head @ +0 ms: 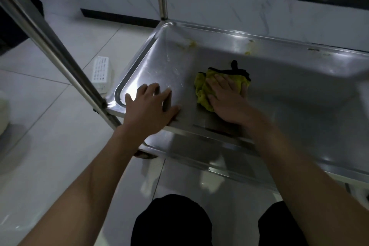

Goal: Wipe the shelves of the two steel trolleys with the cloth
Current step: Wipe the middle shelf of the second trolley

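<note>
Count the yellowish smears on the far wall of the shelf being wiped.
3 clear: smear far left, smear mid-wall, smear on the right rim. Others may be hidden or blurred.

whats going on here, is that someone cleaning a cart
Yes. A person crouches at a stainless steel trolley and wipes its middle shelf. The right hand presses flat on a crumpled yellow-green cloth with black trim near the shelf's middle, while the left hand rests on the shelf's near rim. Yellowish smears remain along the far wall, so that part is not yet wiped.
</note>
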The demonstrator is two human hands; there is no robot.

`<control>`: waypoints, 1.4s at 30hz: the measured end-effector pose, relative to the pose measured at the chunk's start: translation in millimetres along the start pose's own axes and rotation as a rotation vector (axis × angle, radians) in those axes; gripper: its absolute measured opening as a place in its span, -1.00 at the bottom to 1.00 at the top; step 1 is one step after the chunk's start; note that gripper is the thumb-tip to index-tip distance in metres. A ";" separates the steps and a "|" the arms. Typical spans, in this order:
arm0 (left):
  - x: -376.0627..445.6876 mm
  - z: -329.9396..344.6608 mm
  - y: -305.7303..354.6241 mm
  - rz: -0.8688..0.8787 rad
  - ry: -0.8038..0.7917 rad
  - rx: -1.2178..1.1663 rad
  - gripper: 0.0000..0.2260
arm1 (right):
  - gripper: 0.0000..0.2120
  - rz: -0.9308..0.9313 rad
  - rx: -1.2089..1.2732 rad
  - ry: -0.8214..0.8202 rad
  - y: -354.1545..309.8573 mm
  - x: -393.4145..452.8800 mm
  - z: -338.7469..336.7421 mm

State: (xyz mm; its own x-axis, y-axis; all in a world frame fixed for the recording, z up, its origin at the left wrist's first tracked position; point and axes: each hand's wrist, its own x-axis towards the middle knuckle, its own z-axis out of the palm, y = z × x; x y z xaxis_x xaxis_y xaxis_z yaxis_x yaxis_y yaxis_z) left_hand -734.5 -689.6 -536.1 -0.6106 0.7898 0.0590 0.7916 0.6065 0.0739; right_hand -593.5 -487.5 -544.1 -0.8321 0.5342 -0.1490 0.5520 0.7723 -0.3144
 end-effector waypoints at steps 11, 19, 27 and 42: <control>-4.5 0.4 -12.7 0.018 -0.043 0.018 -0.45 | -0.48 -0.112 -0.037 -0.072 -37.0 41.7 5.3; -2.6 6.9 -15.5 0.023 -0.026 -0.036 -0.42 | -0.47 -0.432 -0.145 -0.104 -139.7 149.3 17.3; -4.6 6.8 -13.2 -0.008 -0.044 -0.017 -0.30 | -0.49 -0.421 -0.023 -0.059 -144.0 143.2 20.9; 44.4 -10.6 35.0 -0.062 0.020 0.008 -0.61 | -0.50 -0.084 0.088 0.023 44.6 37.9 -6.5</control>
State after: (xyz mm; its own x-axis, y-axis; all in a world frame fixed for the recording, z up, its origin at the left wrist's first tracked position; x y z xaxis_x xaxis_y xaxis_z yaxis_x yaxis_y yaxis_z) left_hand -734.2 -634.3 -520.3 -0.6584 0.7490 0.0745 0.7527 0.6547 0.0696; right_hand -600.2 -430.6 -557.7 -0.8732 0.4776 -0.0970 0.4728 0.7819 -0.4063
